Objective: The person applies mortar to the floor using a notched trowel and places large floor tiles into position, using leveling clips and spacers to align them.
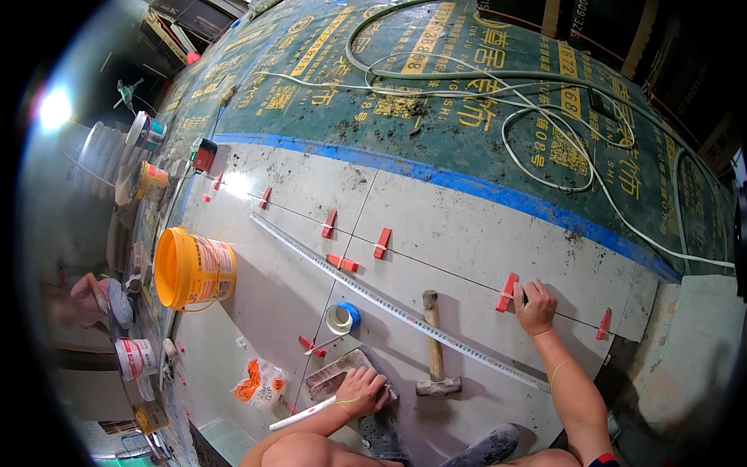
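My right hand [535, 307] is closed with its fingertips at a red tile-leveling wedge [507, 293], which sits in a white clip on a grout line. My left hand [362, 391] is curled around a long white rod [302, 414], low over the tiles; its grip is partly hidden. Beside that hand lies a dirty rectangular block [331, 377]. A hammer [436, 342] with a wooden handle lies between my hands. Past it, a long white measuring strip [366, 292] runs diagonally over the large grey tiles [459, 245]. Another red wedge [604, 324] stands farther right on the same line.
A roll of blue tape [342, 318], a plastic bag of clips [261, 384] and a yellow bucket [191, 268] stand or lie at left. Blue tape [467, 187] edges the green floor sheet [436, 117], where cables [545, 109] loop. Another person [101, 300] crouches far left.
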A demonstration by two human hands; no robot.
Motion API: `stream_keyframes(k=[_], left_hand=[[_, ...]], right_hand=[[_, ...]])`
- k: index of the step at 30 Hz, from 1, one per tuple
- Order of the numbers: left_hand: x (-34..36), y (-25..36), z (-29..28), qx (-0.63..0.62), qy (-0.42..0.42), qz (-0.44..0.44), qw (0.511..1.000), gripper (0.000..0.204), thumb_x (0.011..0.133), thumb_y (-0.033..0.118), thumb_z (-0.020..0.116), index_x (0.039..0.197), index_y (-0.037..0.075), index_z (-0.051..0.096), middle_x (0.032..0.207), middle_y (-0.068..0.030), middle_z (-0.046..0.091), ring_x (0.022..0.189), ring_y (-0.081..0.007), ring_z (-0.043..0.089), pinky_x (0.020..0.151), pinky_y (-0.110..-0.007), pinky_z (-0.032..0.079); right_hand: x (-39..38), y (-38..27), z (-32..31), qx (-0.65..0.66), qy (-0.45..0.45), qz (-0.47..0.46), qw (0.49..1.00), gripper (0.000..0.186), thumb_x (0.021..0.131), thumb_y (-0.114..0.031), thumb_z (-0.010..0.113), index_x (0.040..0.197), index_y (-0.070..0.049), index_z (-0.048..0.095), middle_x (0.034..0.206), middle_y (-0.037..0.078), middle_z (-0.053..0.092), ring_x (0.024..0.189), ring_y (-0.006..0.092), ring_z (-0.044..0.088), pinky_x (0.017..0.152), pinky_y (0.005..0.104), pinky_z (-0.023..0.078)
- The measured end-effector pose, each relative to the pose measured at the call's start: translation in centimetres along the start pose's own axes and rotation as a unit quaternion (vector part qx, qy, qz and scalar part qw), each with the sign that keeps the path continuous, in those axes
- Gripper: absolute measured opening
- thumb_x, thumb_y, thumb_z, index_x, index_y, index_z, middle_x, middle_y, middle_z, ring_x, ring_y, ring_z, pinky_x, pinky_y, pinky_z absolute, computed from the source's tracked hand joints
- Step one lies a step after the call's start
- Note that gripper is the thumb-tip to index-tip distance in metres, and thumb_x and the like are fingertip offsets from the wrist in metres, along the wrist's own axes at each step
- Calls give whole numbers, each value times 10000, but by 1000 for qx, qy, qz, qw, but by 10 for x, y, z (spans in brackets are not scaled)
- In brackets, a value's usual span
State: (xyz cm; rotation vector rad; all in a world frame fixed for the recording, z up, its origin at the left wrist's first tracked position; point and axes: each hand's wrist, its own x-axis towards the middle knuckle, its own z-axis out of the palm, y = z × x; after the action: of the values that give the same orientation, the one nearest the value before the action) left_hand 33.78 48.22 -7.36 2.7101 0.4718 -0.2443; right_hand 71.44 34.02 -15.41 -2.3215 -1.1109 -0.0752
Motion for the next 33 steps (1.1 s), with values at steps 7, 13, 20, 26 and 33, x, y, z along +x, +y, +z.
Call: stream_keyframes(k=[7,13,20,26,33], left_hand=[[-1,0,1,11,12,1,1000,185,747,254,623,824,112,534,757,-60,468,729,-222,498,642,-334,359],[-3,-2,2,8,4,1,1000,243,710,267,642,864,112,534,781,-60,476,757,-226,501,659,-338,360],[-2,0,0,10,8,-3,1000,244,703,264,647,862,114,537,785,-61,478,761,-225,505,661,-342,367],[-2,2,-3,7,14,-4,1000,213,716,254,641,844,116,543,779,-61,480,757,-221,508,653,-343,373],[-2,0,-1,-2,-4,-5,1000,220,723,261,636,861,114,549,784,-62,484,761,-226,508,656,-346,368]], right_hand=[[0,0,0,-3,-2,10,1000,295,823,-243,597,619,-70,472,644,106,497,563,311,524,489,411,405],[0,-1,-2,-19,-9,7,1000,296,823,-242,593,620,-68,468,645,109,496,562,314,522,487,417,404],[1,-2,-3,-3,-4,-3,1000,281,822,-233,590,624,-70,475,651,110,498,565,317,522,488,416,404],[1,-3,-4,0,-4,-7,1000,265,823,-229,588,633,-73,490,652,112,500,571,319,524,496,416,410],[1,-4,-5,-8,-12,-1,1000,273,826,-242,586,634,-75,489,654,110,503,572,314,527,493,409,415]])
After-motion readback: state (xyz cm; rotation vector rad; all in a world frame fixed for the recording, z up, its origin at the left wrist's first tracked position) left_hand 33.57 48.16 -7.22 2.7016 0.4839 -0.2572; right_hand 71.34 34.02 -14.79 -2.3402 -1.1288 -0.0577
